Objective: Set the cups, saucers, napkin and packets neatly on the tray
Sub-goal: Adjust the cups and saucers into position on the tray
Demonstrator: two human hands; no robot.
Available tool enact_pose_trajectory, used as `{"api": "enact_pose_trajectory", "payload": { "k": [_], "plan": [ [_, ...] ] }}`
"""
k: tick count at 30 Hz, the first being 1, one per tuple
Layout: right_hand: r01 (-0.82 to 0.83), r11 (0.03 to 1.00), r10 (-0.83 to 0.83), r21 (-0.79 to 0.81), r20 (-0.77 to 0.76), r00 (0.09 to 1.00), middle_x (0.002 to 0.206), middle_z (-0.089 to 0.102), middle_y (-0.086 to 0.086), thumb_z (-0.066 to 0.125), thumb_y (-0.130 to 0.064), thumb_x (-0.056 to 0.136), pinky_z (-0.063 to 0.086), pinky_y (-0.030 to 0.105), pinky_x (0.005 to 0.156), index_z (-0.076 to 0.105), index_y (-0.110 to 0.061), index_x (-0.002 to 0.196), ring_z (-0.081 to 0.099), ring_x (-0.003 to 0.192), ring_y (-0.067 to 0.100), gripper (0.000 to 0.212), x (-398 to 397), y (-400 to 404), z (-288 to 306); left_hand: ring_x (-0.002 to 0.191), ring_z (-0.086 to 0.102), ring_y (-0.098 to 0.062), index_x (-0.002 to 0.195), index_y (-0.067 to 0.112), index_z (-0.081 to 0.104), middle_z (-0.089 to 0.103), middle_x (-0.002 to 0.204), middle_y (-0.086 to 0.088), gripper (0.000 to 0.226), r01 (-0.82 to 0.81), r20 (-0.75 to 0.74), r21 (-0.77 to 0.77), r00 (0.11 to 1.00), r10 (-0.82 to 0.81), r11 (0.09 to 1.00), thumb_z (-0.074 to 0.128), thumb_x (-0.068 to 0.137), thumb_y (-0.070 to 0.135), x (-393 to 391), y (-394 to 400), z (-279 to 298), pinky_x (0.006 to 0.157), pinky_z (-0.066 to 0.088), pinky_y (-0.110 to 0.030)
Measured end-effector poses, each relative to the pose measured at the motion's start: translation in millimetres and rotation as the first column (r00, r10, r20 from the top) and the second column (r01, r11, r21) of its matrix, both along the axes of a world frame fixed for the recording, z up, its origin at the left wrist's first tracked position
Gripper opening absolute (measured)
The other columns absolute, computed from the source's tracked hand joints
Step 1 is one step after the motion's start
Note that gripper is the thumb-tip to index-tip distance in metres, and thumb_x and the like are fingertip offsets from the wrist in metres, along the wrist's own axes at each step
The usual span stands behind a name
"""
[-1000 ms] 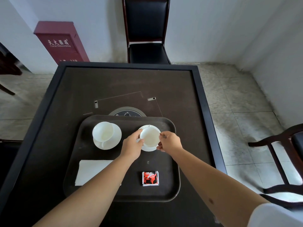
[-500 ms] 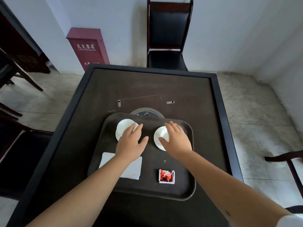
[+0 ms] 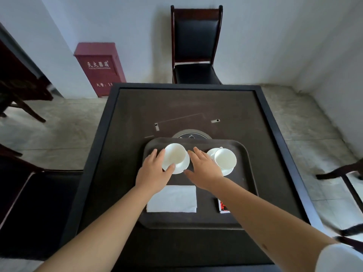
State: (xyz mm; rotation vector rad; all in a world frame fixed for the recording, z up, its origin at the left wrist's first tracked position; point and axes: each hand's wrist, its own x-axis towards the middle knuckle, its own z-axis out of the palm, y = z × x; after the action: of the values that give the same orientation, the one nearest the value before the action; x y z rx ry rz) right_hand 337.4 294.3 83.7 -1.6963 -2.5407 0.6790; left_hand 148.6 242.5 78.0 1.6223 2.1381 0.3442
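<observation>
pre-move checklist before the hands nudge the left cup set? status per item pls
1. Left cup on its saucer: ok, though it sits off-centre.
2. Left hand grip: not ok; open, thumb at the saucer's near edge, nothing held.
3. Right hand clear of right cup: cannot tell, it overlaps that saucer's edge.
4. Napkin flat on tray: ok.
5. Packets on the tray: ok, but partly hidden by the right forearm.
</observation>
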Motion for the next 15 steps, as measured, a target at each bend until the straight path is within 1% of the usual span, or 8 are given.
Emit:
{"api": "enact_pose_trajectory", "payload": {
  "k": [5,8,12,15],
  "plan": [
    [0.012,1.0,-0.011,-0.028,0.04,0.999,0.164,0.011,0.003,0.055,-0.047,0.092,0.031,0.046,0.111,0.018,-0.025,0.15,0.014,0.148,0.025,0.072,-24,-3,-9,0.147,0.019,-0.026,0.154,0.032,0.017,0.012,0.164,0.0,0.072,0.041,0.047,-0.061,0.998,-0.039,0.997,0.037,0.093,0.064,-20,0,2,0.107,0.036,-0.046],
    [0.017,1.0,-0.016,-0.023,0.053,0.998,0.163,0.013,0.004,0.057,-0.045,0.092,0.036,0.046,0.107,0.019,-0.025,0.149,0.019,0.146,0.027,0.071,-33,-3,-15,0.147,0.019,-0.028,0.155,0.03,0.013,0.009,0.164,-0.001,0.074,0.041,0.086,-0.123,0.996,-0.03,0.992,0.041,0.093,0.061,-26,1,0,0.109,0.034,-0.048],
    [0.057,0.998,-0.056,-0.041,0.034,0.998,0.163,0.015,0.004,0.057,-0.043,0.093,0.04,0.045,0.105,0.019,-0.024,0.15,0.024,0.144,0.029,0.071,-39,7,-19,0.146,0.025,-0.026,0.155,0.022,0.012,0.017,0.163,-0.003,0.08,0.005,0.22,-0.139,0.975,0.026,0.99,0.057,0.094,0.047,-26,10,-7,0.11,0.034,-0.044],
    [0.071,0.993,-0.07,-0.093,0.014,0.997,0.163,0.013,0.004,0.058,-0.038,0.094,0.04,0.046,0.106,0.019,-0.021,0.152,0.024,0.144,0.03,0.072,-46,20,-20,0.143,0.03,-0.027,0.155,0.017,0.014,0.025,0.16,-0.006,0.082,-0.074,0.318,-0.16,0.94,0.123,0.984,0.061,0.093,0.041,-21,25,-12,0.11,0.033,-0.04]
  ]
}}
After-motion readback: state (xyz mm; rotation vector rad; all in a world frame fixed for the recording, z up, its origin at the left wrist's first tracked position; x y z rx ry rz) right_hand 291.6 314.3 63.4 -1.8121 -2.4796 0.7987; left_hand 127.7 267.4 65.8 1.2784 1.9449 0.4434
